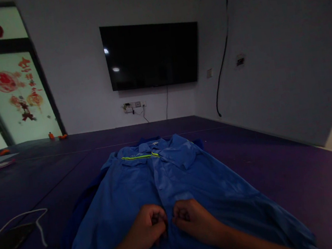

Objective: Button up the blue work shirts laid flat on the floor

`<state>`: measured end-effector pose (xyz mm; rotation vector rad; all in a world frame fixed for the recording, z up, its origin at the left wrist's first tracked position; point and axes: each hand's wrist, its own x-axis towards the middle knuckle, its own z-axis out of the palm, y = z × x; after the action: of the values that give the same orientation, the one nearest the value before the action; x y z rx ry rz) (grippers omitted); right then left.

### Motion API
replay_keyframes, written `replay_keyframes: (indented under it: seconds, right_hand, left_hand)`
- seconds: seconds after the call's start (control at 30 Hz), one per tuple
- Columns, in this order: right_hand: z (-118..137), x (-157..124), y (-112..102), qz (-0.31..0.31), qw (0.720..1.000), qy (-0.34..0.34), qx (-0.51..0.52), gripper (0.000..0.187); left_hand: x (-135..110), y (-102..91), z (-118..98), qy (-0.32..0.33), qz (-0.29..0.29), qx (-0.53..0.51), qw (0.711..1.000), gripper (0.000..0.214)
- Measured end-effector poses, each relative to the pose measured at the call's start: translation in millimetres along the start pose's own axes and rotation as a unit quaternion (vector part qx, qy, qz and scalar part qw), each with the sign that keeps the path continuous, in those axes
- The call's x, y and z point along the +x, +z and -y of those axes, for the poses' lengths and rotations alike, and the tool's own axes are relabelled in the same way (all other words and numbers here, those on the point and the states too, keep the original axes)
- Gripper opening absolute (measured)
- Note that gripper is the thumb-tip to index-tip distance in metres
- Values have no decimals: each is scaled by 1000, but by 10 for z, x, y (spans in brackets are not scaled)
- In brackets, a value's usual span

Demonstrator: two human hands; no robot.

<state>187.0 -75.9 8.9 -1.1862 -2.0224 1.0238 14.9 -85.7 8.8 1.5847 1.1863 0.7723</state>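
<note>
A blue work jacket lies spread out in front of me, its collar at the far end and yellow-green stripes across the chest. One sleeve is folded over the upper right part. Both my hands are at the front placket in the lower middle. My left hand is closed in a pinch on the left side of the placket. Across a small gap, my right hand has its fingers curled and pinched at the right side. The fingertips are dim, and any button between them cannot be made out.
The jacket lies on a purple surface, with darker blue cloth showing beneath its left side. At left are a dark phone and a white cable. Small orange objects stand near the door. A television hangs ahead.
</note>
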Motion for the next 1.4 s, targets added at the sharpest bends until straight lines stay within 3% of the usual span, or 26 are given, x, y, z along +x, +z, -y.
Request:
replay_keyframes:
  seconds: [0.17, 0.33, 0.63, 1.4]
  right_hand:
    - [3, 0, -2, -1, 1000, -1, -12, 5]
    - [17, -2, -3, -7, 1000, -7, -27, 6]
    - [39, -11, 0, -10, 1000, -17, -20, 7]
    - [-17, 0, 31, -1, 999, -25, 29, 12]
  left_hand:
    - [-50, 9, -112, 57, -22, 67, 996, 12]
    - [-40, -11, -133, 55, -1, 103, 993, 12]
    - [-59, 2, -204, 50, -16, 134, 989, 1]
    - [-51, 5, -174, 107, -14, 294, 950, 15]
